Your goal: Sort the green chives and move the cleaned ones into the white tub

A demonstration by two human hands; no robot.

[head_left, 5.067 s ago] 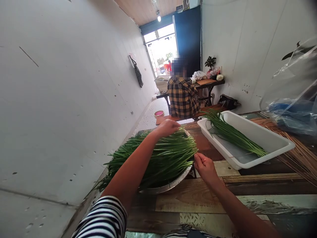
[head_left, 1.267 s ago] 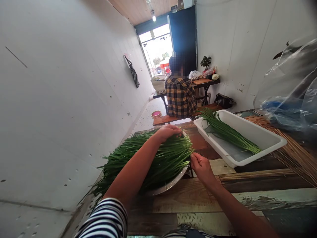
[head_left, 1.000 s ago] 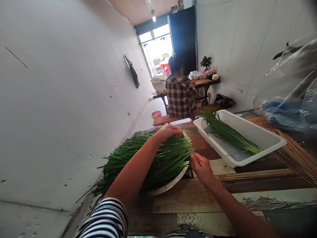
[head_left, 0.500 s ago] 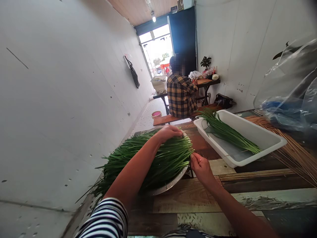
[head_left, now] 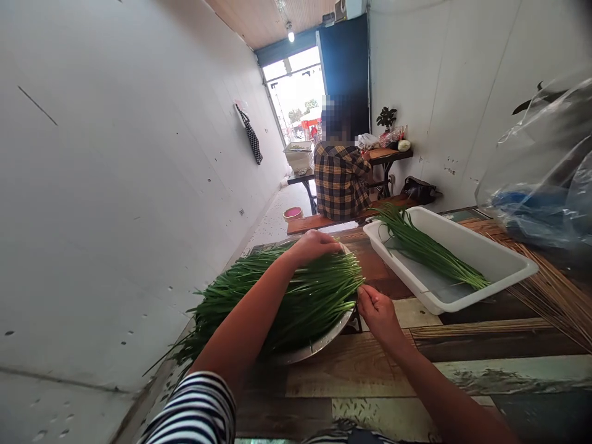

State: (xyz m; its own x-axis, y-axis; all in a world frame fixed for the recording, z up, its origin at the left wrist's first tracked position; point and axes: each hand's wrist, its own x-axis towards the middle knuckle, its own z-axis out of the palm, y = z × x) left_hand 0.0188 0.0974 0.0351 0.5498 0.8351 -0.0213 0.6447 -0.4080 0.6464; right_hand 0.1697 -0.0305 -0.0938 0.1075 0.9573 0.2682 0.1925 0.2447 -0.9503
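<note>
A large pile of garlic chives (head_left: 296,302) lies in a round metal basin (head_left: 319,350), white stem ends to the right and green leaves trailing over the left side. Across the top of the pile reaches my left hand (head_left: 317,246), its fingers pressed together at the stems near the far rim. My right hand (head_left: 377,311) is closed in a pinch on a chive stem end at the basin's right edge. To the right, a smaller bunch of chives (head_left: 430,250) rests in a white plastic tray (head_left: 485,299).
Thin brown sticks (head_left: 550,290) lie beyond the tray on the wood-patterned table (head_left: 361,370). A clear plastic bag (head_left: 546,179) stands at right. Close on the left is a white wall (head_left: 115,203). A person in a plaid shirt (head_left: 340,182) sits ahead on a bench (head_left: 305,225).
Both hands stay at almost the same places over the stem ends. The view has shifted very slightly; the chives and tray look unchanged.
</note>
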